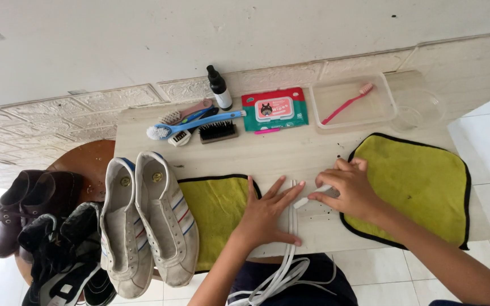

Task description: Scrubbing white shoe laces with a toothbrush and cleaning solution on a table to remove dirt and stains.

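Laces flattened on table, between two yellow cloths.
Left hand (265, 212) open, fingers spread, pressing white laces (292, 226) to table (290, 153); right hand (347, 190) pinching lace tip (301, 202). Laces trailing off near edge. Shoes (148, 221) left.

Pale wooden table (290, 156) against white embossed brick-pattern wall (86, 107); white tiled floor (483, 122); daylight.

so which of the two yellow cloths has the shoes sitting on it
The left yellow cloth, by the left hand: the white shoes overlap its left edge. The right yellow cloth carries only the right hand.
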